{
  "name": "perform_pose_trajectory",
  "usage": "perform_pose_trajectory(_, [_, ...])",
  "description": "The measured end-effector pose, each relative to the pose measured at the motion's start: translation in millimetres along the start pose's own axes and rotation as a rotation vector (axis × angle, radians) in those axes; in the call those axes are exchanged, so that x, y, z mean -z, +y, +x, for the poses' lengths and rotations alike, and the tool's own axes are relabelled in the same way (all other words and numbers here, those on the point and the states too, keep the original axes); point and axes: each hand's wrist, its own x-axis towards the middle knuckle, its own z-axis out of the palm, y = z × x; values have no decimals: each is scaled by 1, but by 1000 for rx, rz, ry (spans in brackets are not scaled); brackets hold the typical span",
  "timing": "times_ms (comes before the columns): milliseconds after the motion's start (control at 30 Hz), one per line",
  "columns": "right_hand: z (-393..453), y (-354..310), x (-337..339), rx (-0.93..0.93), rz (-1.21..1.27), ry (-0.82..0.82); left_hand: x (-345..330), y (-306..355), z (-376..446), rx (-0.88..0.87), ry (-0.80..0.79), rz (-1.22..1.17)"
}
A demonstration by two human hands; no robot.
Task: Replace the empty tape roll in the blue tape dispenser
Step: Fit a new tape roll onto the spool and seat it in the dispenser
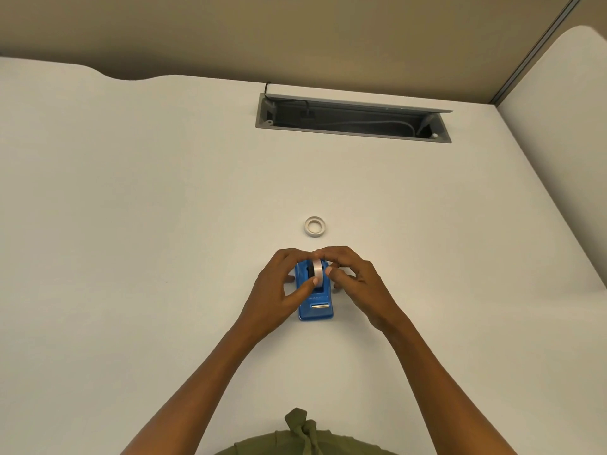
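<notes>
I pinch the tape roll with my left hand and right hand, seating it upright in the blue tape dispenser; the empty core lies beyond the dispenser, clear of my work.

Dispenser sits on the desk, centre-near, right in front of you, cutter end toward you. Tape roll stands on edge in its far half. Your L hand is on the dispenser's left side, R hand on its right; fingertips of both meet over the roll. Empty core ring lies flat on the desk just behind the hands, apart from them. Further back, slightly right, a cable tray is sunk into the desk w/ cables inside. Partition wall stands behind the desk.
</notes>
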Motion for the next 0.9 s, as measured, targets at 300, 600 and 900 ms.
perform_pose_trajectory(300, [-3,1,1,4,43,-16,0,0,0,12,-15,8])
perform_pose_trajectory(600, [-2,4,0,61,-3,-10,0,3,0,37,-3,7])
perform_pose_trajectory(900, [1,4,-1,63,-29,8,1,3,0,41,-8,3])
